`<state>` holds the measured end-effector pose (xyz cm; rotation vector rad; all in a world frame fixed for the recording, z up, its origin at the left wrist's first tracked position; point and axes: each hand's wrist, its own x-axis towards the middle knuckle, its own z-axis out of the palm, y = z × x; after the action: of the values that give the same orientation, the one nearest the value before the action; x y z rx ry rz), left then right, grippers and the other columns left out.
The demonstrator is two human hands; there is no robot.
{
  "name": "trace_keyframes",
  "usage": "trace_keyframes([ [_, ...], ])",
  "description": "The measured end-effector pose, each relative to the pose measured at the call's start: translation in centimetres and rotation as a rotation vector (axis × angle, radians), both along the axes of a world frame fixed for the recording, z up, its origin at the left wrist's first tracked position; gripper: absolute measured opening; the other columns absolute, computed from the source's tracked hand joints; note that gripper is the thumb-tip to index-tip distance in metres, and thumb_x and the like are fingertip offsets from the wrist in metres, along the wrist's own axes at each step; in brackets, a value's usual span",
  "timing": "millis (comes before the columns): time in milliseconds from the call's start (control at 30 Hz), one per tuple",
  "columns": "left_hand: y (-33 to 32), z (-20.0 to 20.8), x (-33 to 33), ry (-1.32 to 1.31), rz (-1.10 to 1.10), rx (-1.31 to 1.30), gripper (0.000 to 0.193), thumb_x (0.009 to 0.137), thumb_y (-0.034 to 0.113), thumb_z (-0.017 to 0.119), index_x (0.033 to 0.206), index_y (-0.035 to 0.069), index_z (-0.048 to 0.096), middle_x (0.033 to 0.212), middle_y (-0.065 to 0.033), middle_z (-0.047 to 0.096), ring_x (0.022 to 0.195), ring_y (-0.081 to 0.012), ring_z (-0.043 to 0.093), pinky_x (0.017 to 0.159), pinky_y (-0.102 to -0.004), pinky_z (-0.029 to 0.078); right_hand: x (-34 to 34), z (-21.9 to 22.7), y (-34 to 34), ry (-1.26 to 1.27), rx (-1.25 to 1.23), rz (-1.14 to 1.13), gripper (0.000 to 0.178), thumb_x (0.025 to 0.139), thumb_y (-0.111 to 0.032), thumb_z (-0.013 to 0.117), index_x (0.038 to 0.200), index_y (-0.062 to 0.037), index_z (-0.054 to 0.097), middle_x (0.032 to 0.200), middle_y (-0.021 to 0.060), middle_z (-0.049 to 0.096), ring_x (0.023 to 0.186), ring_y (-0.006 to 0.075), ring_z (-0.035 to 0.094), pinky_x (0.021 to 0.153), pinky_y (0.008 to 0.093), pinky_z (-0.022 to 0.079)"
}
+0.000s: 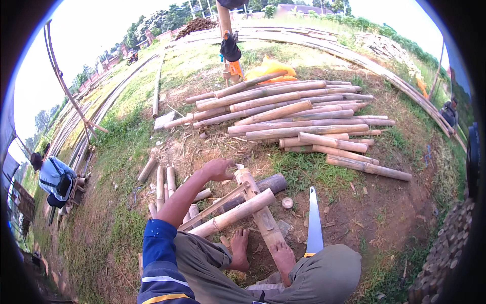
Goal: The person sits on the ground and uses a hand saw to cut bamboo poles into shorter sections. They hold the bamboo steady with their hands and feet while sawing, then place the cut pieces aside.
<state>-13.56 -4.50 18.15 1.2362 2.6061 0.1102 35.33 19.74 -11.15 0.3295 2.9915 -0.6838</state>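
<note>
My left hand (218,170) reaches forward past the upper end of a bamboo pole (266,223). Its fingers stretch toward the pole's end, beside a small pale scrap (240,166), and seem to hold nothing. My bare right foot (283,259) presses on the pole's near part. Under the pole, a thick bamboo piece (235,213) and a darker one (276,183) lie crosswise. A split bamboo strip (215,206) slants up to the pole's end. A handsaw (314,223) points blade up beside my right knee, its handle mostly hidden. My right hand is out of sight.
Cut bamboo lengths form a large pile (304,109) ahead. Short pieces (166,185) lie left, and a round offcut (287,202) rests right of the pole. An upright post (225,30) with a dark bag stands beyond. Another person (58,180) sits at far left.
</note>
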Motion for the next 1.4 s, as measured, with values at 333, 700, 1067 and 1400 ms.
trace_keyframes([
  [333,-14.2,-11.2,4.4,-0.334,-0.073,-0.532,0.084,0.093,0.069,0.079,0.150,0.009,0.064,0.145,-0.0217,0.070,0.141,-0.0393,0.062,0.120,-0.0511,0.047,-6.3,0.7,-4.4,0.160,0.108,0.276,0.052,0.098,-0.035,0.065,0.140,-0.0033,0.064,0.141,0.0262,0.061,0.131,0.0477,0.059,0.115,0.0607,0.047],
  [700,-13.5,-11.0,3.4,-0.489,0.070,-0.225,0.087,0.095,0.073,0.070,0.154,0.010,0.059,0.147,-0.0228,0.069,0.136,-0.0419,0.066,0.116,-0.0501,0.051,-21.9,-1.1,7.0,0.085,0.176,-0.043,0.070,0.086,-0.036,0.076,0.146,-0.0038,0.063,0.145,0.0243,0.059,0.137,0.0460,0.055,0.117,0.0630,0.043],
  [1067,-9.9,-10.7,4.3,-0.566,0.068,-0.209,0.079,0.100,0.062,0.074,0.154,0.006,0.059,0.150,-0.0232,0.067,0.140,-0.0397,0.064,0.118,-0.0490,0.051,-26.1,-5.7,10.0,-0.067,0.198,-0.054,0.065,0.084,-0.036,0.083,0.144,-0.0171,0.067,0.140,0.0171,0.060,0.137,0.0439,0.054,0.112,0.0614,0.047],
  [1400,-5.2,-9.4,4.9,-0.603,0.009,-0.167,0.084,0.101,0.065,0.072,0.155,0.003,0.057,0.150,-0.0247,0.066,0.141,-0.0394,0.063,0.121,-0.0487,0.048,-27.1,-7.0,12.4,0.008,0.181,-0.058,0.065,0.082,-0.039,0.085,0.140,-0.0140,0.068,0.139,0.0167,0.060,0.136,0.0405,0.055,0.110,0.0574,0.049],
])
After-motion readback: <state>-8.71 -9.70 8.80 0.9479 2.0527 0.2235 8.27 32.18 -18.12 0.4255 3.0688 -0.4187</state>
